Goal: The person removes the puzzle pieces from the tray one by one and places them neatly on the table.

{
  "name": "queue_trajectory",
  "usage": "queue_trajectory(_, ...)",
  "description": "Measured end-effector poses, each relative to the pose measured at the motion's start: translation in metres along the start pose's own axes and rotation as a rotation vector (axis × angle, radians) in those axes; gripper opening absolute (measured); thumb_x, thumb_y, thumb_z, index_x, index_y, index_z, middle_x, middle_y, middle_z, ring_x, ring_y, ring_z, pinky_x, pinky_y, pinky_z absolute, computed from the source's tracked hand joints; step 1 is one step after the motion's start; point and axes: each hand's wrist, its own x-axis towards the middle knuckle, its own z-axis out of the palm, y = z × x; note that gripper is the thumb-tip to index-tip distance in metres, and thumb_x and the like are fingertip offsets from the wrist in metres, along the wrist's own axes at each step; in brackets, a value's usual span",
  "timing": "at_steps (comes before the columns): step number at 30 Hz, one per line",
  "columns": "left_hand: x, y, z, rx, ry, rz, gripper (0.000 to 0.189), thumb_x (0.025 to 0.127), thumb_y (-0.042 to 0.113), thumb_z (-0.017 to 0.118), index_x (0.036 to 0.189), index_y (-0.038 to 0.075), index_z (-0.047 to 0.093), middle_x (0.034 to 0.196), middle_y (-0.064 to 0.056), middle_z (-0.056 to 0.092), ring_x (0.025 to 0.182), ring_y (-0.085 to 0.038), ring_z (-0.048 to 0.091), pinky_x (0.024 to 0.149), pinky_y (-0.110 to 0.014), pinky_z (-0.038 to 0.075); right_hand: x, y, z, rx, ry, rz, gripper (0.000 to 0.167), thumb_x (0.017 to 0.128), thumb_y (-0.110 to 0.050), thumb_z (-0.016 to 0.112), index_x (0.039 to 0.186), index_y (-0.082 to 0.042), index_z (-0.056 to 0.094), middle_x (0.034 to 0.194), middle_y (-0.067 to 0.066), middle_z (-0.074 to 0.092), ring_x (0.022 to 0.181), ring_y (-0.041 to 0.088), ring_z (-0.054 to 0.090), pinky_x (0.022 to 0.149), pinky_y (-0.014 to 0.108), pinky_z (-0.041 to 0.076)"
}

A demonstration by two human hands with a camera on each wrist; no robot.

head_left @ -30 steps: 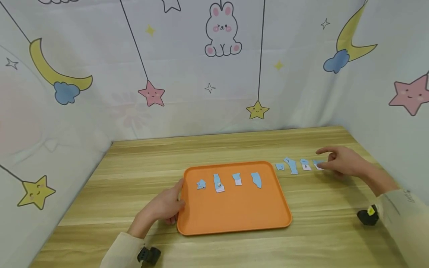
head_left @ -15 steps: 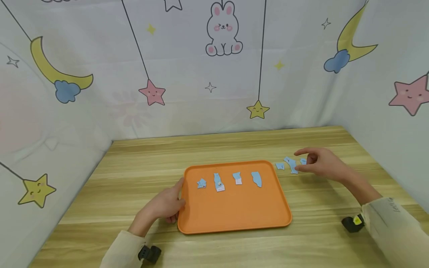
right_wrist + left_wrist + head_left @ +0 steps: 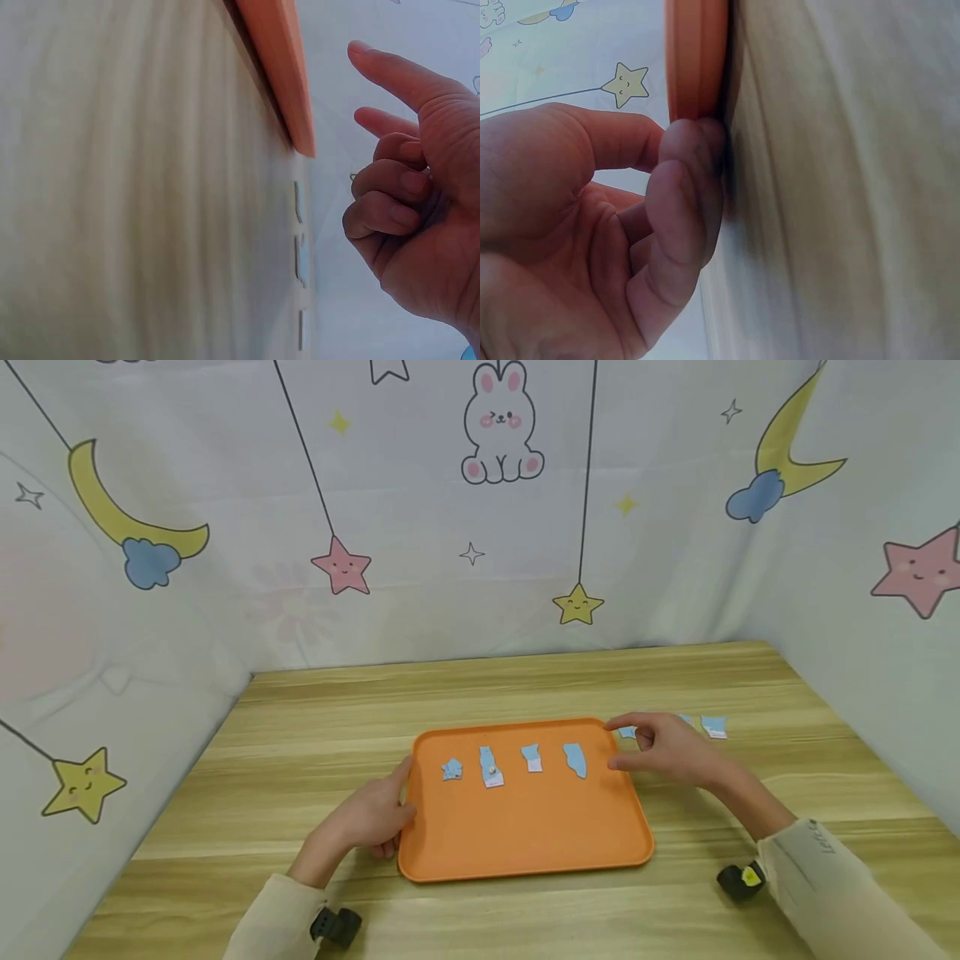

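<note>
An orange tray (image 3: 517,835) lies on the table in the head view. My left hand (image 3: 371,814) grips its left edge, thumb over the rim; the left wrist view shows curled fingers against the tray's side. Several light-blue and white paper pieces sit in a row on the tray, among them a plain blue piece (image 3: 575,760) at the right. My right hand (image 3: 671,747) hovers by the tray's upper right corner, thumb and forefinger spread apart, other fingers curled, nothing seen between them. Beneath and behind it lie more paper pieces, partly hidden, including a blue-and-white piece (image 3: 714,727).
The wood-grain table (image 3: 315,710) extends around the tray on all sides. A white curtain (image 3: 420,518) printed with stars, moons and a rabbit stands behind and at both sides. Each wrist carries a black camera (image 3: 336,927).
My right hand has moved left from the rightmost loose piece, over the row, to the tray's right edge. The loose piece stays on the table. The left hand keeps its place.
</note>
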Motion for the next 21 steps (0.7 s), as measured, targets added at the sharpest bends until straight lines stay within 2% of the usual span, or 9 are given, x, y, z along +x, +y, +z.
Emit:
queue_trajectory(9,0.001,-0.002,0.000,-0.002,-0.002,-0.003,0.080,0.101,0.004,0.051,0.170,0.002,0.011,0.058,-0.008,0.064,0.040,-0.014,0.057,0.042,-0.032,0.053,0.009,-0.003,0.019,-0.109,-0.053,0.031,0.073,0.084,-0.039,0.089,0.145,-0.009,0.064,0.064,-0.006,0.033,0.060,0.011,0.033,0.056,0.025,0.030)
queue_trajectory(14,0.001,-0.001,0.001,-0.001,-0.001,-0.004,0.080,0.100,0.003,0.051,0.170,0.002,0.011,0.058,-0.008,0.064,0.040,-0.014,0.056,0.042,-0.031,0.053,0.013,-0.005,0.023,-0.171,-0.059,0.024,0.072,0.082,-0.043,0.090,0.143,-0.013,0.067,0.063,-0.007,0.034,0.062,0.013,0.034,0.059,0.026,0.028)
queue_trajectory(21,0.000,0.001,0.000,0.002,0.003,-0.004,0.079,0.101,0.004,0.051,0.170,0.001,0.011,0.057,-0.008,0.064,0.040,-0.014,0.056,0.041,-0.031,0.053,0.018,-0.004,0.025,-0.173,-0.084,0.016,0.068,0.083,-0.040,0.090,0.141,-0.012,0.069,0.057,-0.009,0.034,0.058,0.011,0.034,0.057,0.025,0.028)
